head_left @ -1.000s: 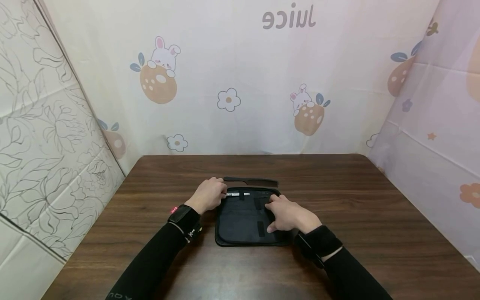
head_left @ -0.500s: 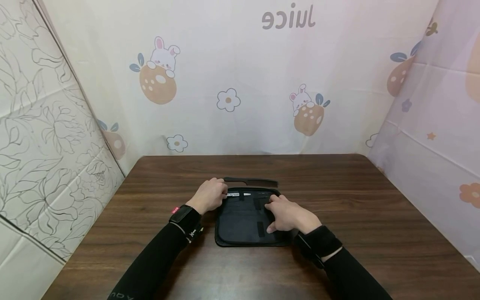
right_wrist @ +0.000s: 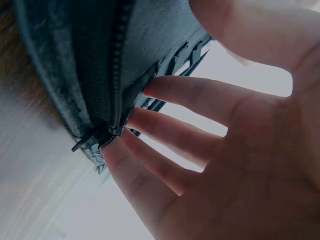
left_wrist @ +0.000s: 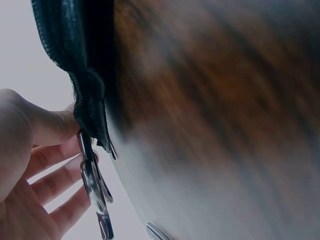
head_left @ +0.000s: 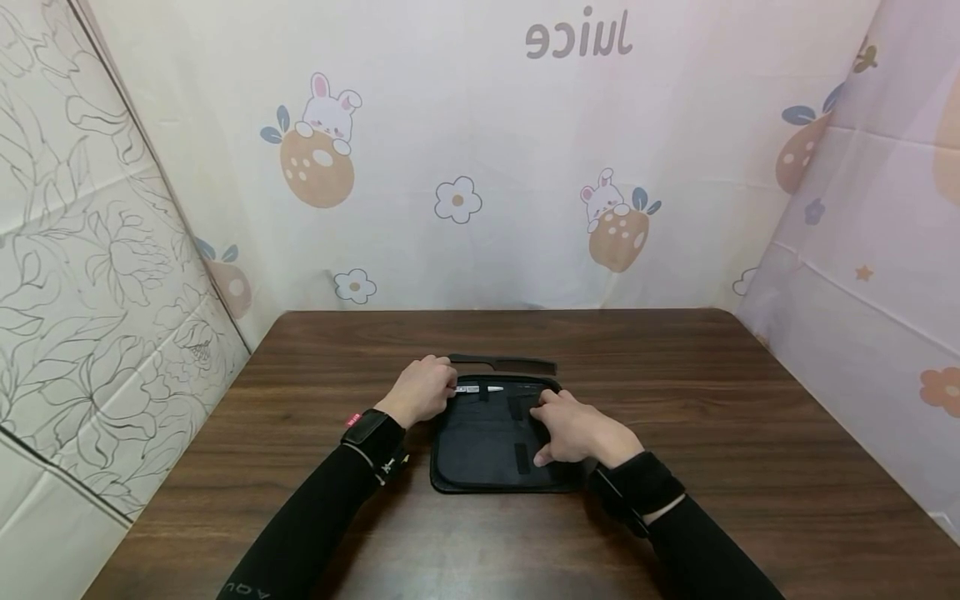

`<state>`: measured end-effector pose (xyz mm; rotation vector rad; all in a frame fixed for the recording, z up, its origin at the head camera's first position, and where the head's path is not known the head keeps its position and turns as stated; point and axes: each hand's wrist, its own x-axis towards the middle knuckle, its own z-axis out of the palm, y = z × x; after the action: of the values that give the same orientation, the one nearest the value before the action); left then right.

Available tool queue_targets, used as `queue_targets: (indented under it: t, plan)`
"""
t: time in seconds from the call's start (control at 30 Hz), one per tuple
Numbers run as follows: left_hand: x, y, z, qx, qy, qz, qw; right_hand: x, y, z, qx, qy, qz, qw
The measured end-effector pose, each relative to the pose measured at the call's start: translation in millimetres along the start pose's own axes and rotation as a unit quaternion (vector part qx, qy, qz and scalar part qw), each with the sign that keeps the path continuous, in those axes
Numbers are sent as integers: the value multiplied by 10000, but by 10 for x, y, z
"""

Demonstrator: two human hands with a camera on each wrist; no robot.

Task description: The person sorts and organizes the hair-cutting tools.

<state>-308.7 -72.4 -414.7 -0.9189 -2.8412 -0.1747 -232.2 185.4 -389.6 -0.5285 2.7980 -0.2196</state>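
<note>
A black zip case (head_left: 476, 457) lies unfolded flat on the wooden table, its inner side with straps facing up. My left hand (head_left: 418, 392) pinches the case's far left corner between thumb and fingers. Below that corner in the left wrist view is a shiny metal piece (left_wrist: 95, 185), its kind unclear. A pen (head_left: 480, 389), white and silver, sits in a loop near the case's far edge; the left hand covers one end. My right hand (head_left: 581, 429) rests on the case's right side, nearly straight fingertips touching near the zip (right_wrist: 116, 75) in the right wrist view.
A black comb (head_left: 517, 365) lies on the table (head_left: 637, 350) just beyond the case, its handle end close to the left hand. Behind the table hangs a printed cloth (head_left: 457, 108); patterned sheets also stand at the left and right sides.
My left hand has shifted very slightly to the right at the case's corner. The right hand, case, pen and comb look the same.
</note>
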Motion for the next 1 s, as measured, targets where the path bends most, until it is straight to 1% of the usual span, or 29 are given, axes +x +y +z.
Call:
queue_targets:
  t: [0.2,0.6,0.87,1.0]
  plan:
    - [16,12,11,9,-64,-122,9999,2,-3,-4,4,11,-1,10000]
    - [17,36,-8,-31,-168,-245,9996,3,6,-10,5,41,-18,10000]
    - [20,49,-9,13,-189,-173,9997,8,4,-12,-11,19,16,10000]
    - [39,60,-16,47,-250,-146,9996,13,6,-10,-48,27,36,10000]
